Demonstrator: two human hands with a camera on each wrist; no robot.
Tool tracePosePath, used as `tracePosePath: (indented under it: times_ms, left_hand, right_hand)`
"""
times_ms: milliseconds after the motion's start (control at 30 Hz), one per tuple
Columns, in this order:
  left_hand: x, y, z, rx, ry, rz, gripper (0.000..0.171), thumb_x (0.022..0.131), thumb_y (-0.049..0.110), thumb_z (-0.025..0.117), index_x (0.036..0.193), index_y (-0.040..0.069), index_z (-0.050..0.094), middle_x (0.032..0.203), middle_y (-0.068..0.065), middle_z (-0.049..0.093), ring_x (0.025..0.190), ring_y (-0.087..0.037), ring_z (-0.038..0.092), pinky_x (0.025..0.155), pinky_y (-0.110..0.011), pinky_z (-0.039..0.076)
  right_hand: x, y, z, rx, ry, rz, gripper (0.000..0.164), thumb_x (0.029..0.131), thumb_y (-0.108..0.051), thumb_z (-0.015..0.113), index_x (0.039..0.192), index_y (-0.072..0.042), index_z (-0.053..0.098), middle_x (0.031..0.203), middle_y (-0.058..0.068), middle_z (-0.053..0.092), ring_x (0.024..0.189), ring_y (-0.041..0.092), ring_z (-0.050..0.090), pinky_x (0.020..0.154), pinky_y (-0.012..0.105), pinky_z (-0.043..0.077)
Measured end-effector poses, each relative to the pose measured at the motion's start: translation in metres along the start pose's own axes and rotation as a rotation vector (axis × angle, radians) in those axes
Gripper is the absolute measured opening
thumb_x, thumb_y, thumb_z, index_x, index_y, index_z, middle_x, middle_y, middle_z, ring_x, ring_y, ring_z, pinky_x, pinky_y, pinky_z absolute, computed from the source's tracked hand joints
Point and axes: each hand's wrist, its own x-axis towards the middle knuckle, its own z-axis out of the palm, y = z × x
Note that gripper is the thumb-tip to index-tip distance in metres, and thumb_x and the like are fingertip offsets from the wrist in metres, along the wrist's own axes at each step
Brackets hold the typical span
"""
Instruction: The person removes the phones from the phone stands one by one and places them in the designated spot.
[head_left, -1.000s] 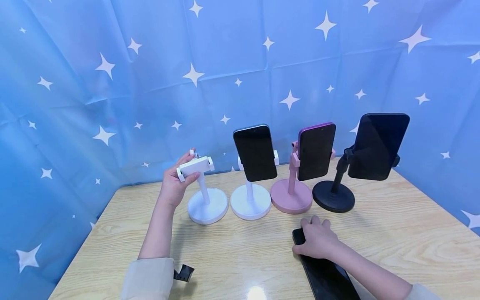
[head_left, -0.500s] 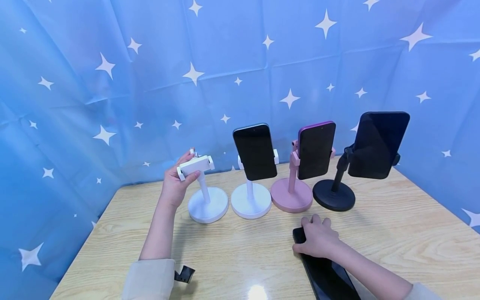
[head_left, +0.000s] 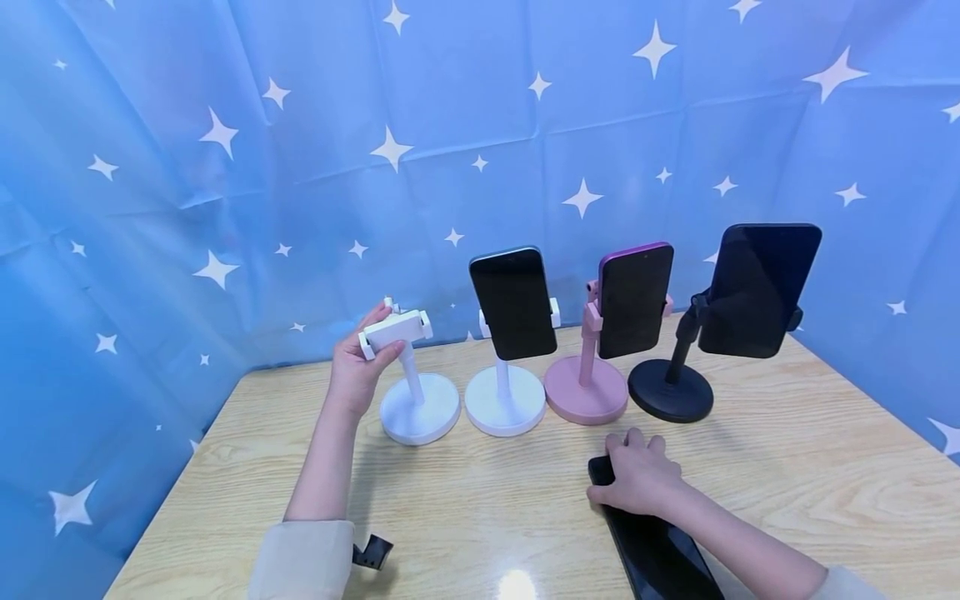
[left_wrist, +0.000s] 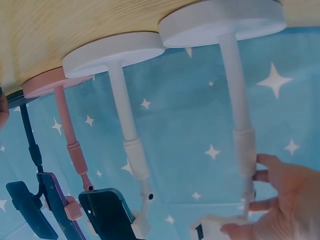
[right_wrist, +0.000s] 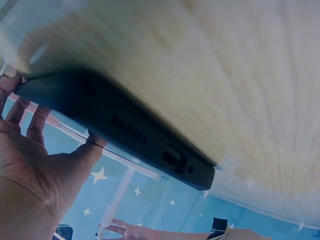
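My left hand (head_left: 357, 367) grips the head of the leftmost white phone stand (head_left: 419, 408). Its thumb lies on the front of the stand's clamp (head_left: 395, 331), which bears no phone. The left wrist view shows the fingers of that hand (left_wrist: 285, 200) around the upper stem and clamp. My right hand (head_left: 637, 477) holds a black phone (head_left: 660, 557) lying screen-up on the table, its thumb at the left edge and its fingers toward the far end. From the right wrist view, the port end of that phone (right_wrist: 150, 137) faces the camera; its middle is hidden under my hand in the head view.
Right of the gripped stand, another white stand (head_left: 506, 402), a pink stand (head_left: 586, 390) and a black stand (head_left: 671, 390) each carry an upright phone. A small black piece (head_left: 372, 552) shows beside my left sleeve. A blue star-printed curtain (head_left: 337, 208) hangs behind the wooden table (head_left: 465, 517).
The whole head view has shifted slightly to the right. Both hands keep their places on the stand and the phone.
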Motion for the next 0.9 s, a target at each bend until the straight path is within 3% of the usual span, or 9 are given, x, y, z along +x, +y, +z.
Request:
tracePosePath:
  times_ms: [300, 467, 567, 667, 800, 900]
  left_hand:
    - [-0.004, -0.001, 0.004, -0.050, 0.051, -0.013, 0.051, 0.079, -0.012, 0.060, 0.104, 0.032, 0.065, 0.138, -0.004, 0.045, 0.120, -0.019, 0.047, 0.094, -0.025, 0.044]
    - [-0.008, -0.002, 0.000, -0.031, 0.068, -0.011, 0.047, 0.078, -0.014, 0.061, 0.098, 0.029, 0.068, 0.114, 0.008, 0.061, 0.109, -0.014, 0.054, 0.091, -0.026, 0.046]
    - [-0.013, -0.002, -0.003, 0.030, 0.062, -0.048, 0.039, 0.079, -0.010, 0.062, 0.096, 0.025, 0.068, 0.102, 0.011, 0.065, 0.104, -0.012, 0.057, 0.089, -0.026, 0.047]
    - [-0.019, -0.001, -0.004, 0.085, 0.034, -0.113, 0.029, 0.081, -0.004, 0.063, 0.105, 0.011, 0.066, 0.100, 0.003, 0.068, 0.100, -0.011, 0.059, 0.089, -0.026, 0.047]
    - [-0.027, -0.001, -0.004, 0.150, -0.050, -0.168, 0.033, 0.085, 0.001, 0.061, 0.115, -0.010, 0.056, 0.111, -0.019, 0.063, 0.100, -0.010, 0.061, 0.088, -0.026, 0.047]
    - [-0.032, -0.001, 0.000, 0.198, -0.122, -0.184, 0.032, 0.087, 0.001, 0.058, 0.116, -0.012, 0.055, 0.116, -0.026, 0.058, 0.099, -0.007, 0.060, 0.089, -0.025, 0.047]
  right_hand:
    - [-0.001, 0.002, 0.001, -0.011, 0.019, -0.033, 0.071, 0.065, -0.047, 0.075, 0.113, 0.001, 0.055, 0.104, 0.022, 0.048, 0.089, 0.042, 0.043, 0.055, 0.049, 0.044]
    - [0.000, 0.004, 0.001, -0.019, 0.017, -0.050, 0.072, 0.067, -0.053, 0.072, 0.114, 0.000, 0.055, 0.107, 0.023, 0.048, 0.092, 0.043, 0.043, 0.058, 0.051, 0.045]
    - [0.000, 0.005, 0.000, -0.014, 0.019, -0.054, 0.070, 0.068, -0.055, 0.070, 0.113, -0.002, 0.057, 0.108, 0.022, 0.049, 0.093, 0.043, 0.044, 0.062, 0.055, 0.043]
    - [-0.002, 0.006, -0.001, -0.007, 0.022, -0.057, 0.067, 0.069, -0.055, 0.070, 0.111, -0.004, 0.058, 0.109, 0.021, 0.050, 0.093, 0.043, 0.044, 0.066, 0.061, 0.040]
    - [-0.003, 0.005, -0.001, -0.012, 0.032, -0.080, 0.063, 0.071, -0.052, 0.070, 0.111, -0.005, 0.060, 0.112, 0.019, 0.052, 0.097, 0.043, 0.044, 0.068, 0.066, 0.036]
    - [-0.004, 0.003, -0.002, -0.025, 0.044, -0.108, 0.056, 0.073, -0.047, 0.070, 0.110, -0.006, 0.060, 0.111, 0.017, 0.054, 0.099, 0.043, 0.045, 0.070, 0.067, 0.035]
